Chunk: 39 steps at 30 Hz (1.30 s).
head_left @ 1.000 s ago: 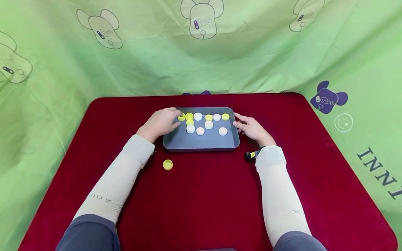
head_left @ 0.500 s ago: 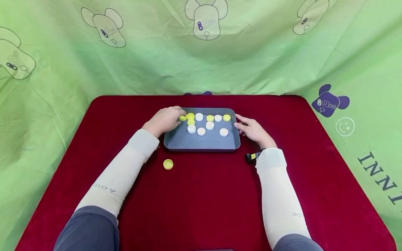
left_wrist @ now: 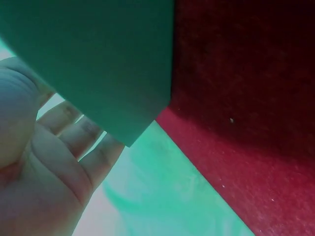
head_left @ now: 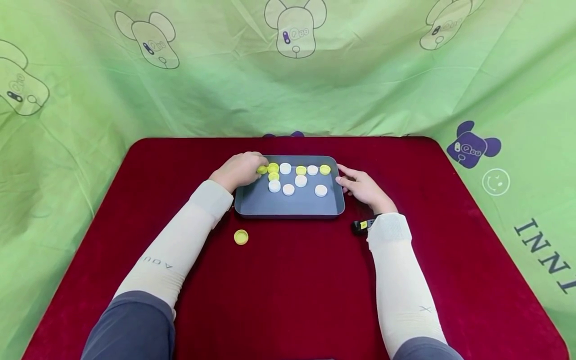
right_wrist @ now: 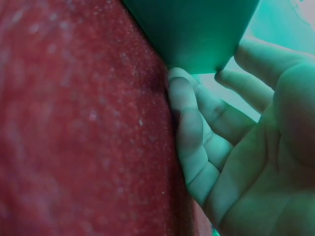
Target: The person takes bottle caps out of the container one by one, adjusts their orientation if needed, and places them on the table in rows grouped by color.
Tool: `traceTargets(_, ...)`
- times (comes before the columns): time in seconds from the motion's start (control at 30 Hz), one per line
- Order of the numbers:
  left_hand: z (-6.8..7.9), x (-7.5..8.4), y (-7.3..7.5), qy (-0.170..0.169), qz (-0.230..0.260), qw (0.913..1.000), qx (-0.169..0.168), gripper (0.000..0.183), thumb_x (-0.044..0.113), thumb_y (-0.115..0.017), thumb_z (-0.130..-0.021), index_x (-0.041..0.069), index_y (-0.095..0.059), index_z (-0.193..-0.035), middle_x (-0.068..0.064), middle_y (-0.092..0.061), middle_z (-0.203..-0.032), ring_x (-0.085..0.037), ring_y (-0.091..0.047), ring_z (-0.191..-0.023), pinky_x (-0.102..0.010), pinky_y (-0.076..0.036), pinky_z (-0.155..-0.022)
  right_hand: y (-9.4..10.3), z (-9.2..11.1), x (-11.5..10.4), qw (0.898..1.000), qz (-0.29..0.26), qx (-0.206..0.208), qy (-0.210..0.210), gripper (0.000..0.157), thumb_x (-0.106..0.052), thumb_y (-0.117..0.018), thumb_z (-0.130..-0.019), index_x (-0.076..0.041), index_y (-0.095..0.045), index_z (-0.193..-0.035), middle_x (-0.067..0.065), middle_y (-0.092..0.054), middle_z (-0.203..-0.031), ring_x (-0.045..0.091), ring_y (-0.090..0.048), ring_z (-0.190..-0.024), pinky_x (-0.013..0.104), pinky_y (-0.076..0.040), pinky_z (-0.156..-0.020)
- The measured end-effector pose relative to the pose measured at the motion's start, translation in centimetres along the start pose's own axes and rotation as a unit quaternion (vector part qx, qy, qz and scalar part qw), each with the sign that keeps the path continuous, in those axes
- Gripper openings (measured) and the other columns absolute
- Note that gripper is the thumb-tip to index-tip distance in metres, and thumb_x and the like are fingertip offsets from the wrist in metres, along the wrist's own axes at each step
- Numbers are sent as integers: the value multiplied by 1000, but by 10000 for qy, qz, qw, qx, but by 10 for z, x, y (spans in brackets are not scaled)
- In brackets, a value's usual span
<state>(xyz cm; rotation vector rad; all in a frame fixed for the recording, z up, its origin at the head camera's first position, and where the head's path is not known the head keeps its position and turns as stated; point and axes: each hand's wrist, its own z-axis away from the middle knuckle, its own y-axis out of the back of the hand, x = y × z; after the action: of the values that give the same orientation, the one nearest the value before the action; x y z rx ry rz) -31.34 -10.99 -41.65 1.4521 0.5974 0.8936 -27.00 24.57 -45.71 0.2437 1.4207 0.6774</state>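
My left hand (head_left: 243, 170) reaches over the left wall of a grey rectangular tray (head_left: 288, 206). Its thumb and finger close around a yellow cap (head_left: 261, 170) in the far left corner, covering part of it. In the left wrist view the tray's wall hides the fingertips of the left hand (left_wrist: 54, 147). My right hand (head_left: 362, 187) rests against the tray's right side. The right wrist view has the right hand (right_wrist: 236, 128) touching the tray wall (right_wrist: 197, 39) with extended fingers, while others bend in near the red cloth.
Several yellow and white caps, among them a white cap (head_left: 321, 190), lie in the tray's far half. One more yellow cap (head_left: 241, 237) lies on the red-covered table (head_left: 288, 280), nearer than the tray. A green printed curtain (head_left: 216, 100) stands behind.
The left hand has moved slightly right and its thumb and finger have drawn in over the corner yellow cap. The right hand stays at the tray's side, and the caps keep their arrangement.
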Motion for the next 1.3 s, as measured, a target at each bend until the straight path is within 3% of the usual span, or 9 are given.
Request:
traceTargets(0.17, -4, 2, 2, 19, 40, 9999, -111, 30, 4, -61, -90, 10, -68, -119, -8, -61, -114, -22, -52, -94, -36, -45, -84, 0, 2, 0, 10000, -57, -3, 21, 56, -31, -57, -100, -21, -38, -151, 14, -65, -98, 27, -62, -86, 35, -50, -75)
traceTargets(0.4, -2, 3, -2, 147, 9, 9993, -335, 30, 5, -62, -90, 12, -68, -119, -6, -61, -110, -21, -52, -93, -35, -45, -81, -2, 5, 0, 10000, -82, -23, 16, 56, -31, -57, -100, -21, -38, -151, 12, -65, -98, 26, -62, -85, 34, -51, -75)
traceTargets(0.67, -2, 6, -4, 85, -80, 9997, -219, 24, 6, -61, -90, 13, -70, -112, -6, -58, -98, -21, -51, -85, -34, -44, -74, -3, 6, 2, 9998, -180, -20, -4, 55, -30, -58, -99, -23, -38, -151, 12, -65, -96, 27, -61, -85, 34, -51, -74)
traceTargets(1.3, -3, 10, -5, 336, 35, 9986, -399, 28, 10, -68, -88, 12, -70, -116, -8, -57, -108, -20, -54, -94, -36, -49, -84, 2, 5, 0, 9999, -162, -48, -7, 56, -32, -58, -99, -24, -38, -151, 13, -64, -99, 28, -61, -86, 35, -50, -76)
